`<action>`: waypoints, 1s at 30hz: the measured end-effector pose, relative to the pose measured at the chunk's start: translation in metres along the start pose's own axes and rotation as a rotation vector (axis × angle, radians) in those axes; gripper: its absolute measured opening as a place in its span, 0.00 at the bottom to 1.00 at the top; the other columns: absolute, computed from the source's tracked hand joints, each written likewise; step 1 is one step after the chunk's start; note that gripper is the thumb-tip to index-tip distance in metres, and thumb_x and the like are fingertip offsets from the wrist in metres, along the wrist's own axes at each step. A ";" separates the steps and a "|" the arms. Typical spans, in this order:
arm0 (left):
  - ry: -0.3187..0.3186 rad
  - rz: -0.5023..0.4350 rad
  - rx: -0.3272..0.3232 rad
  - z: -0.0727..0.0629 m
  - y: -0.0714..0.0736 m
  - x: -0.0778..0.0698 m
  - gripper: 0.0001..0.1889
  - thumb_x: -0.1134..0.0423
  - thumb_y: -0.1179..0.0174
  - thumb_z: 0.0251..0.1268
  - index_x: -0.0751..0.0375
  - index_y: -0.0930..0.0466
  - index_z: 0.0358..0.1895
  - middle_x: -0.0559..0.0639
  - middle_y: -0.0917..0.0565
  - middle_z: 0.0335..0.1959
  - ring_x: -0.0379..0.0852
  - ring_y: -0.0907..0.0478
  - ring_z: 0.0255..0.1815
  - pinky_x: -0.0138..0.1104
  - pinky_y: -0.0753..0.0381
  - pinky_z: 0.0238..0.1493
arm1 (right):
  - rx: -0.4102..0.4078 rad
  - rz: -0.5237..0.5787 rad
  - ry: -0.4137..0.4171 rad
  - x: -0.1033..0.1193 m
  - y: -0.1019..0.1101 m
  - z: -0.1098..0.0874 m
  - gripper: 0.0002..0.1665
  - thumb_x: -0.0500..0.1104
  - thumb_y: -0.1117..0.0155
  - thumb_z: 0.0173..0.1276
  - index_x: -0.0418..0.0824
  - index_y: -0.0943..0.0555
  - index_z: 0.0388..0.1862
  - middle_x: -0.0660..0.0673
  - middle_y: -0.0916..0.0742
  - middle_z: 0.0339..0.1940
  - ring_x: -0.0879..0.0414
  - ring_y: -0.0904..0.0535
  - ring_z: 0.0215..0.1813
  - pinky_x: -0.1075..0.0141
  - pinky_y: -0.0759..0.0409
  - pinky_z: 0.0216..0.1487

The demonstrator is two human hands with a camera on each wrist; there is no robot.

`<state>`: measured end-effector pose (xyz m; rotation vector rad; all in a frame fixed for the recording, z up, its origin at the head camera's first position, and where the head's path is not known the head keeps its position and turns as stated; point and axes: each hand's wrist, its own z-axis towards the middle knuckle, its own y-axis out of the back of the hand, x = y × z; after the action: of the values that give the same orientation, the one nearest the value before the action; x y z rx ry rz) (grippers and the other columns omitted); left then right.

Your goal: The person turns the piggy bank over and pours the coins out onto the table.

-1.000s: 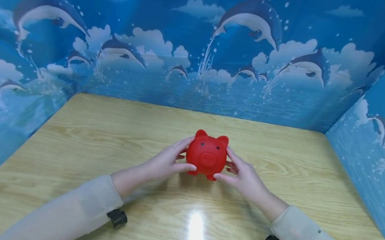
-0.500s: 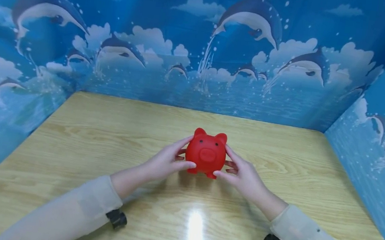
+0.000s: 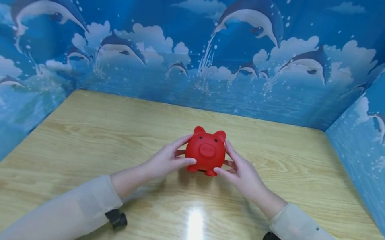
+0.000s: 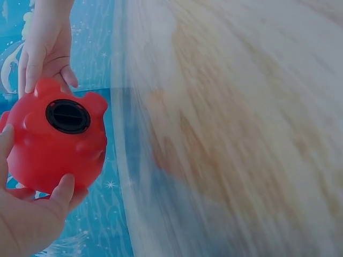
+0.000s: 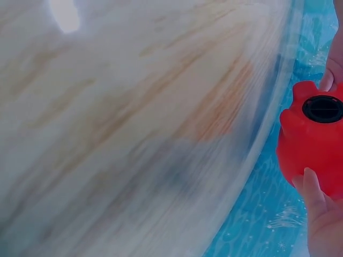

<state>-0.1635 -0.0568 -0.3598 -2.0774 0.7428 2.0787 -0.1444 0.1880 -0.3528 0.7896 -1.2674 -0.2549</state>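
Observation:
A red piggy bank [image 3: 205, 154] faces me at the middle of the table, held between both hands. My left hand [image 3: 169, 155] grips its left side, thumb low at the front and fingers round the side. On the opposite side my right hand [image 3: 242, 171] holds it the same way. The wrist views look at its underside, where a round black plug [image 4: 68, 116] sits between the stubby feet. In the right wrist view the piggy bank [image 5: 305, 144] is cut off by the frame edge. Wall cloth shows behind it in both wrist views, so it is raised off the table.
The pale wooden table [image 3: 104, 120] stretches around the hands, with a bright light reflection near its front. A blue curtain [image 3: 173, 44] printed with dolphins and clouds stands along the back and both sides.
The piggy bank has risen slightly and tilted back, so a bit of its dark underside plug now shows in the head view. Both hands keep their hold on it.

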 end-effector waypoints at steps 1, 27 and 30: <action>-0.001 -0.001 -0.001 0.000 0.000 0.000 0.40 0.55 0.34 0.56 0.40 0.44 0.71 0.41 0.39 0.68 0.51 0.32 0.62 0.40 0.22 0.49 | 0.006 -0.013 -0.002 0.000 0.000 0.000 0.53 0.48 0.32 0.60 0.51 0.53 0.76 0.42 0.36 0.71 0.46 0.22 0.55 0.62 0.21 0.47; -0.082 0.098 0.079 -0.005 -0.001 -0.002 0.46 0.55 0.32 0.54 0.37 0.52 0.73 0.41 0.40 0.69 0.50 0.33 0.61 0.39 0.23 0.50 | 0.036 -0.175 0.084 0.003 0.005 -0.005 0.57 0.51 0.29 0.56 0.52 0.53 0.76 0.40 0.33 0.69 0.47 0.20 0.51 0.58 0.20 0.47; -0.120 0.175 0.079 -0.004 -0.002 0.000 0.50 0.55 0.30 0.51 0.37 0.55 0.73 0.41 0.40 0.68 0.48 0.33 0.60 0.40 0.23 0.51 | 0.036 -0.173 0.088 0.002 0.005 -0.005 0.57 0.52 0.29 0.56 0.52 0.53 0.76 0.40 0.33 0.69 0.47 0.20 0.51 0.57 0.20 0.47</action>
<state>-0.1590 -0.0562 -0.3598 -1.8895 1.0029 2.1995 -0.1401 0.1925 -0.3486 0.9331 -1.1247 -0.3341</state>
